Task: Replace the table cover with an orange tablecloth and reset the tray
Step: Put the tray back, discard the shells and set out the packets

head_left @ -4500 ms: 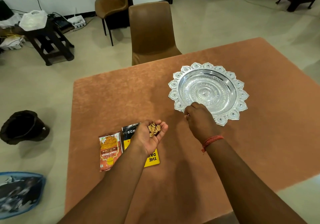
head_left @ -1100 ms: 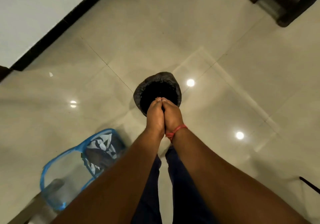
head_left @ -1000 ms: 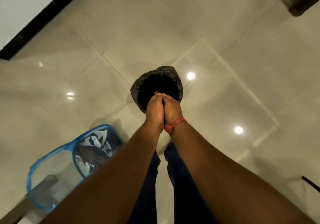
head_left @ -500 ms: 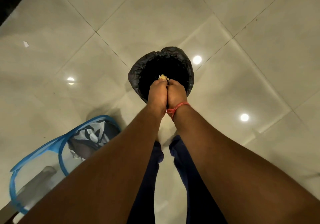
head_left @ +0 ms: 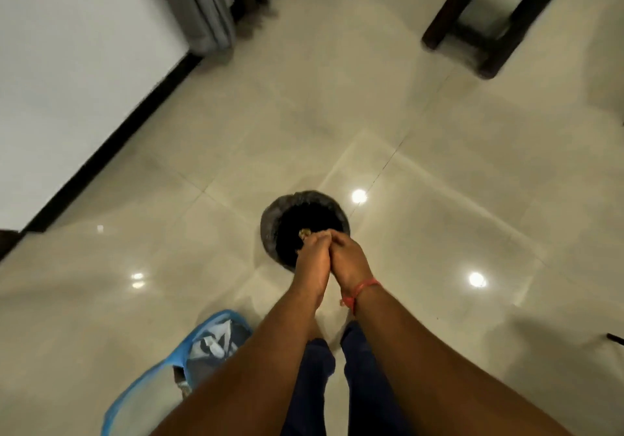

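Observation:
My left hand (head_left: 312, 256) and my right hand (head_left: 349, 261) are pressed together, palm to palm, over the open mouth of a black-lined bin (head_left: 273, 219) on the floor. A few pale nut shells (head_left: 305, 233) show at the fingertips of my left hand, cupped between both hands. A red thread is tied round my right wrist. The table, the orange tablecloth and the silver tray are out of view.
A blue mesh basket (head_left: 162, 375) with cloth in it stands at my lower left, near my legs. A dark wooden stool (head_left: 486, 26) is at the upper right. A white wall (head_left: 67, 81) with black skirting and a grey curtain (head_left: 206, 6) are on the left. The floor is glossy tile.
I have gone from the table to the bin with the shells. Over the last second my joined hands stay over the bin and shells have come into sight at the fingertips; the view has lifted.

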{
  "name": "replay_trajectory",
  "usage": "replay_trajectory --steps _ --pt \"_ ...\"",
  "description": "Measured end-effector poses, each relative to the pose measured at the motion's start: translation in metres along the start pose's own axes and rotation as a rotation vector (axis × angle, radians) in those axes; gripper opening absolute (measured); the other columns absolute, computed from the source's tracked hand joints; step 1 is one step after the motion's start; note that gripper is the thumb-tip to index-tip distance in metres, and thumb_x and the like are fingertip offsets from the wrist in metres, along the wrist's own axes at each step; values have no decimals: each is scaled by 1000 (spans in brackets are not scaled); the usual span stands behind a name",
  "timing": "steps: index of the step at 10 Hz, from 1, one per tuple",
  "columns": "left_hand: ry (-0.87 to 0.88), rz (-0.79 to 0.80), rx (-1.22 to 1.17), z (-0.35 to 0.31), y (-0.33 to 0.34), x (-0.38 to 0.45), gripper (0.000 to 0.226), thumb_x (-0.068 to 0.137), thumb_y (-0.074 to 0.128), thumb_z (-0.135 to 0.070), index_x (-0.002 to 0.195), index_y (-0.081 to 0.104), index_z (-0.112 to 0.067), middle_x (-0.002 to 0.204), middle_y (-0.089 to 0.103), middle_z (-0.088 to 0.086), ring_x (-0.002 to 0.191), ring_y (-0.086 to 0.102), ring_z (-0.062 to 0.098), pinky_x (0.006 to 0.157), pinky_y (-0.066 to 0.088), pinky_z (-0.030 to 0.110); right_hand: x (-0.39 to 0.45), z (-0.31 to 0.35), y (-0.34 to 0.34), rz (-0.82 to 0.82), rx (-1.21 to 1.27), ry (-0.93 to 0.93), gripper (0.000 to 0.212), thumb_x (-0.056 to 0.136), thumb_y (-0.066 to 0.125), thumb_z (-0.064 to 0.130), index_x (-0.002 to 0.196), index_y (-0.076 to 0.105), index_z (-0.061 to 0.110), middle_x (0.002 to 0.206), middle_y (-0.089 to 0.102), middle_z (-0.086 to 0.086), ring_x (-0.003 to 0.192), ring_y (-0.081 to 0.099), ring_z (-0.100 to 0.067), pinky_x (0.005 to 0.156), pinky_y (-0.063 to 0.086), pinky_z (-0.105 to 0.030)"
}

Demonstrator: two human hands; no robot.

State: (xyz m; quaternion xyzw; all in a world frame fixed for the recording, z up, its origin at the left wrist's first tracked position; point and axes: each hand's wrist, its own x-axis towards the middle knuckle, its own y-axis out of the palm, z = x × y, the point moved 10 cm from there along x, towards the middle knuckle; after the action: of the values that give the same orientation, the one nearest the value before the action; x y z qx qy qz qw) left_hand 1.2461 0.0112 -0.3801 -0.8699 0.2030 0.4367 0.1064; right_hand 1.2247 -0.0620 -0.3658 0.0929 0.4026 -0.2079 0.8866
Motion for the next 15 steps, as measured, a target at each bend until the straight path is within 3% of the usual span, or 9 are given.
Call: replay_trajectory --steps 1,2,3,5,7,9,11,12,15 --pt "53 74 102 -38 31 -60 38 98 45 -34 128 59 -17 121 60 -2 113 56 18 102 46 41 -54 18 -35 -69 37 -57 29 94 47 9 104 73 18 99 76 -3 97 71 -18 95 55 -39" --pt "104 167 243 -50 77 -108 34 90 45 -44 111 66 -27 106 69 -5 105 64 13 96 52 38 -114 40 -88 -187 68 -94 27 95 48 10 101 73 17 98 75 -2 97 71 -17 85 57 -34" --pt "193 331 373 -65 141 -154 38 84 45 -52 110 66 -33 110 69 -9 108 62 8 98 52 39 -189 48 -144 -301 159 -141 29 96 47 9 97 74 20 92 75 7 92 70 -9 75 54 -27" --pt "367 637 639 -63 268 -275 36 95 44 -48 121 62 -30 123 64 -9 115 59 8 103 48 39 -323 34 -260 -581 273 -280 24 98 50 17 103 72 26 100 74 12 100 66 -4 89 52 -28" --pt "929 697 1281 -23 364 -390 64 100 36 -56 154 29 -20 160 29 1 147 26 18 120 20 36 -458 -48 -365 -846 -26 -297 44 100 54 35 141 54 21 143 53 7 133 48 -13 111 34 -26" --pt "1412 607 1771 81 427 -507 77 93 15 -70 157 5 -28 166 -3 2 152 3 26 120 9 53 -611 -188 -436 -1099 -239 -131 57 99 53 40 150 40 18 160 33 -6 148 28 -20 120 21 -30" --pt "1826 743 1901 199 469 -629 101 68 -22 -78 156 -5 -31 165 -14 2 152 -10 27 118 -2 60 -722 -313 -441 -1293 -269 99 68 96 43 57 156 22 32 167 10 1 153 9 -26 121 18 -49" --pt "1941 812 1902 242 485 -665 96 77 -16 -79 157 5 -30 166 -4 6 152 -1 31 116 4 64 -767 -367 -430 -1372 -220 201 70 96 39 60 157 17 32 167 5 1 154 5 -26 121 15 -52" --pt "2092 1210 1920 391 474 -726 90 80 -10 -79 156 -2 -32 165 -10 4 152 -6 31 117 0 60 -855 -511 -335 -1525 77 518 71 96 38 63 156 18 31 167 4 1 154 6 -25 120 15 -53"
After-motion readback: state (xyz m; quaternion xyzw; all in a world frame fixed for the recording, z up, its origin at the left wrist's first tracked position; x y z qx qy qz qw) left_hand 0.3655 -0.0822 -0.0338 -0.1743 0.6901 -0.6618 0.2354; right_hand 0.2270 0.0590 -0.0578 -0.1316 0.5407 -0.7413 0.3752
